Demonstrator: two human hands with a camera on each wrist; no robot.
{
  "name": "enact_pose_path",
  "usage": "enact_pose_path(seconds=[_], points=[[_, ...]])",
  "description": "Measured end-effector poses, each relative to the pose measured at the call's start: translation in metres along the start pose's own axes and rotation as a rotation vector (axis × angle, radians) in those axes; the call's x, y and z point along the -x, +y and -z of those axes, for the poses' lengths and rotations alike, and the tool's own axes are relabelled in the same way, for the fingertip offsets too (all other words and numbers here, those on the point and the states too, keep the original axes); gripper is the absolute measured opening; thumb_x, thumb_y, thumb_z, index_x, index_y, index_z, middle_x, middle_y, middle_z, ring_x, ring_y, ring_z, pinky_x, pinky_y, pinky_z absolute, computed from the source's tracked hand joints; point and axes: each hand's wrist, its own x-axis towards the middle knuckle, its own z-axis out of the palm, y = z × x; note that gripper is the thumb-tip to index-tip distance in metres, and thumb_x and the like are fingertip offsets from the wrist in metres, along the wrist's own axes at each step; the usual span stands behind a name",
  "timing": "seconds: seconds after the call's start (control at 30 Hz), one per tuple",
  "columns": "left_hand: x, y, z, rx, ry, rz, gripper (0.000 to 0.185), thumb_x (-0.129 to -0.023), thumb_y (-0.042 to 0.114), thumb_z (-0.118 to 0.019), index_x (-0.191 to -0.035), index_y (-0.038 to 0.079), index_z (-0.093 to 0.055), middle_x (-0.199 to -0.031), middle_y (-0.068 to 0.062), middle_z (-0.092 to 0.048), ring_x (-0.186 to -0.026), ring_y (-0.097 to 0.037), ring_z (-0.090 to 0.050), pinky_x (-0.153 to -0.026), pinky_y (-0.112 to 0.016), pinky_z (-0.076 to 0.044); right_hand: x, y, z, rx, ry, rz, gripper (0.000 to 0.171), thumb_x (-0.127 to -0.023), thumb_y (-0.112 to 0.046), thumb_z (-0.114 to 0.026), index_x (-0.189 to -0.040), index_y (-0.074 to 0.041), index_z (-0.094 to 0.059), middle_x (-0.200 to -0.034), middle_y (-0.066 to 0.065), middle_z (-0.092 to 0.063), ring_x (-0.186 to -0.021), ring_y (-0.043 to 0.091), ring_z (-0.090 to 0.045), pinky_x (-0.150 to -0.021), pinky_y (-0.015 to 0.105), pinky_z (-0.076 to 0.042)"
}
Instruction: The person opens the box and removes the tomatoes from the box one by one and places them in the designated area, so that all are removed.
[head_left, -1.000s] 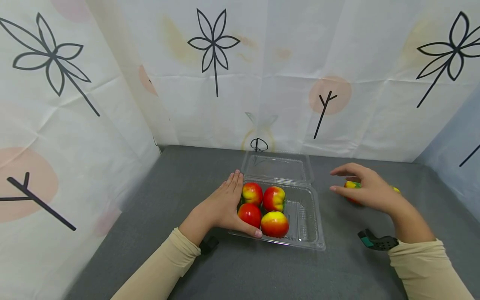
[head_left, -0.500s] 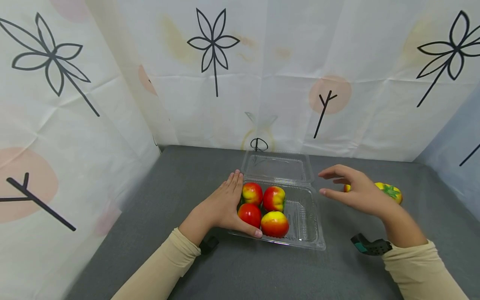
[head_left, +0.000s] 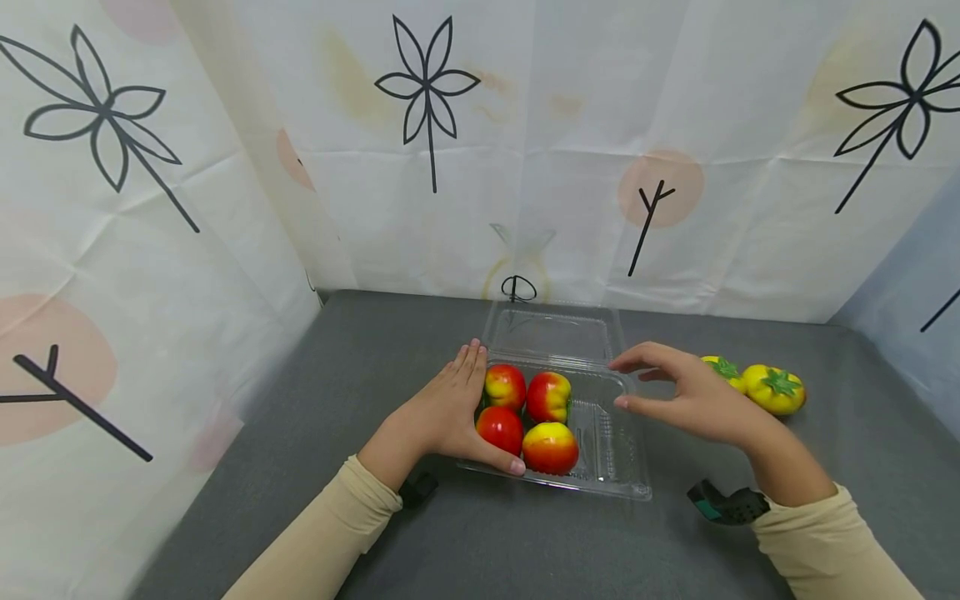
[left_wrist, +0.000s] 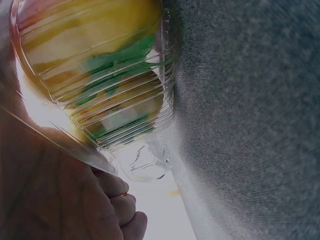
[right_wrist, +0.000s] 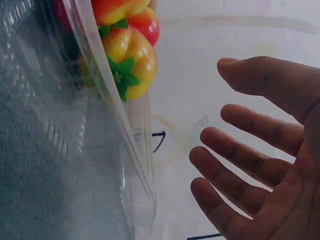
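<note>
Clear clamshell box [head_left: 600,450] sits mid-desk, lid [head_left: 555,333] folded back flat toward the wall. Four red-yellow fruits [head_left: 528,417] fill the box's left half, two by two; right half bare plastic.

Left hand [head_left: 442,412] lies flat against the box's left wall, fingers [head_left: 468,367] straight and together along the side, thumb [head_left: 495,458] running along the front-left corner. Left wrist view shows the ribbed wall [left_wrist: 125,100] pressed close to the palm, fruit colours visible through it.

Right hand [head_left: 690,400] hovers at the box's right edge, over the far right corner. Fingers [right_wrist: 240,155] spread apart and relaxed, holding nothing; thumb and forefinger tips sit over the rim. Contact with the plastic: cannot tell. Right wrist view has the open palm beside the box wall [right_wrist: 100,125], a gap between them, fruit seen through the plastic.

Two yellow fruits [head_left: 753,383] with green tops lie on the desk [head_left: 375,350] just behind and right of the right hand, touching each other, apart from the box.

Grey desk surface, white printed cloth [head_left: 525,150] hung behind and on the left. Beige sleeves [head_left: 337,525], dark strap on each wrist.
</note>
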Motion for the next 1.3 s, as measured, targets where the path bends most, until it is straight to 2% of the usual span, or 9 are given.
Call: enact_pose_path(seconds=[0.13, 0.43, 0.77, 1.07, 1.3], points=[[0.000, 0.000, 0.000, -0.003, 0.001, -0.002, 0.152, -0.067, 0.091, -0.072, -0.171, 0.006, -0.001, -0.181, -0.013, 0.004, -0.168, -0.033, 0.002, -0.135, -0.052, -0.016, -0.001, -0.005, -0.006, -0.005, -0.024, 0.019, 0.039, -0.096, -0.025, -0.082, -0.132, -0.019, -0.069, -0.130, -0.002, -0.071, -0.121, 0.020, -0.065, -0.104, 0.040, -0.058], [-0.001, 0.000, -0.001, 0.000, 0.002, 0.000, 0.152, -0.067, 0.090, -0.072, -0.171, 0.006, 0.000, -0.181, -0.013, 0.003, -0.168, -0.033, 0.002, -0.134, -0.053, -0.017, -0.003, -0.011, -0.017, -0.029, -0.058, 0.059, 0.038, -0.096, -0.027, -0.082, -0.131, -0.025, -0.068, -0.128, -0.009, -0.070, -0.118, 0.005, -0.063, -0.103, 0.040, -0.058], [0.000, 0.000, -0.001, -0.001, 0.005, 0.000, 0.152, -0.067, 0.089, -0.073, -0.171, 0.006, 0.000, -0.180, -0.013, 0.003, -0.168, -0.033, 0.002, -0.135, -0.053, -0.016, -0.004, -0.015, -0.020, -0.022, -0.078, 0.065, 0.037, -0.096, -0.030, -0.082, -0.130, -0.026, -0.068, -0.127, -0.012, -0.069, -0.115, 0.004, -0.062, -0.101, 0.042, -0.059], [0.000, 0.000, 0.000, -0.005, 0.007, -0.005, 0.152, -0.067, 0.090, -0.073, -0.171, 0.005, 0.000, -0.180, -0.014, 0.003, -0.168, -0.033, 0.002, -0.135, -0.052, -0.015, -0.003, -0.020, -0.022, -0.061, -0.095, 0.085, 0.036, -0.096, -0.028, -0.081, -0.130, -0.023, -0.069, -0.126, -0.013, -0.069, -0.115, 0.005, -0.062, -0.101, 0.037, -0.059], [-0.001, 0.000, -0.001, -0.007, 0.010, -0.006, 0.153, -0.067, 0.090, -0.073, -0.171, 0.005, -0.001, -0.180, -0.014, 0.003, -0.168, -0.034, 0.001, -0.135, -0.052, -0.016, -0.003, -0.019, -0.027, -0.087, -0.113, 0.107, 0.036, -0.096, -0.027, -0.082, -0.130, -0.024, -0.068, -0.126, -0.013, -0.068, -0.114, 0.005, -0.062, -0.100, 0.032, -0.058]])
